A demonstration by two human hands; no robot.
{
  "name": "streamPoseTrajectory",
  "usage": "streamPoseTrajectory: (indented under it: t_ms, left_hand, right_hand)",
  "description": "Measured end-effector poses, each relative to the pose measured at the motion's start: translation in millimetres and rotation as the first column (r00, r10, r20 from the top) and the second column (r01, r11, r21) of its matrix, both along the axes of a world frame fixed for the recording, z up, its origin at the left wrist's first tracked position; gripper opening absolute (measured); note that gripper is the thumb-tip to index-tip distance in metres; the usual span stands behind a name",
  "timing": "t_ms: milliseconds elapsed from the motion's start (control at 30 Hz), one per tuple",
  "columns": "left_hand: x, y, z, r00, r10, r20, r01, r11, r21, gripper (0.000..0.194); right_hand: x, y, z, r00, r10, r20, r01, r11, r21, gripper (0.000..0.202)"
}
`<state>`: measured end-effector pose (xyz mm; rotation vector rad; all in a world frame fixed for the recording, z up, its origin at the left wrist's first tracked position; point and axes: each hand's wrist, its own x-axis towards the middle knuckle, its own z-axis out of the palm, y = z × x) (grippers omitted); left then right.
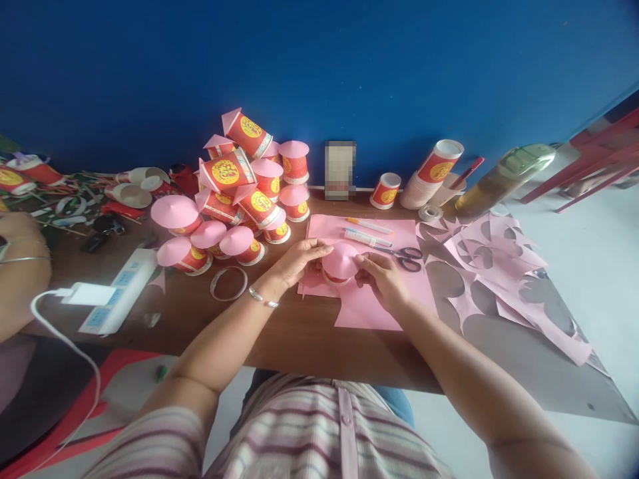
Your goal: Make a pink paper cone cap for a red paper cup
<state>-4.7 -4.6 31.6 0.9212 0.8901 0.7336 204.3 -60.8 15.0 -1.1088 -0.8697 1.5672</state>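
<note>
Between my hands is a pink paper cone (343,259) sitting over a red paper cup (335,279), which shows only at its lower edge. My left hand (302,259) pinches the cone's left rim with thumb and fingers. On the opposite rim, my right hand (382,274) grips the paper the same way. Beneath them lie pink paper sheets (369,313). Just beyond, on the sheets, rest scissors (409,259) with black handles, a glue-like white tube (368,238) and an orange-and-white pen (370,226).
Cone-topped red cups (227,171) are piled at back left. A power strip (120,293), a ring (228,283) and a person's arm (22,273) are at left. Cut pink scraps (499,259), a tape roll (430,213), stacked cups (432,176) and a bottle (504,179) stand right.
</note>
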Motion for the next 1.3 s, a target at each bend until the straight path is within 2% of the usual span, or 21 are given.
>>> streamPoseTrajectory:
  t_ms: [133, 300, 1000, 1167, 1300]
  left_hand:
    - [2, 0, -2.5, 0.999, -0.004, -0.045, 0.005, 1.0, 0.025, 0.041]
    - [3, -1, -1.5, 0.997, -0.002, -0.071, 0.001, 1.0, -0.005, 0.044]
    - [4, -4, -5.8, 0.999, 0.032, -0.028, -0.034, 0.996, -0.081, 0.048]
    - [4, -5, -5.2, 0.999, 0.031, -0.031, -0.033, 0.999, -0.043, 0.046]
    - [1, -5, -9.3, 0.999, 0.017, -0.047, -0.015, 0.999, 0.032, 0.045]
  right_hand:
    - [-2, 1, 1.2, 1.0, -0.012, 0.005, 0.013, 1.0, -0.007, 0.05]
    - [-2, 2, 0.0, 0.999, -0.023, 0.023, 0.023, 1.0, -0.007, 0.052]
    - [0, 2, -10.9, 0.994, -0.01, 0.11, 0.008, 1.0, 0.023, 0.051]
    - [0, 1, -9.7, 0.982, -0.044, 0.185, 0.024, 0.994, 0.107, 0.045]
    - [2, -1, -7.4, 0.925, -0.21, 0.316, 0.106, 0.943, 0.316, 0.038]
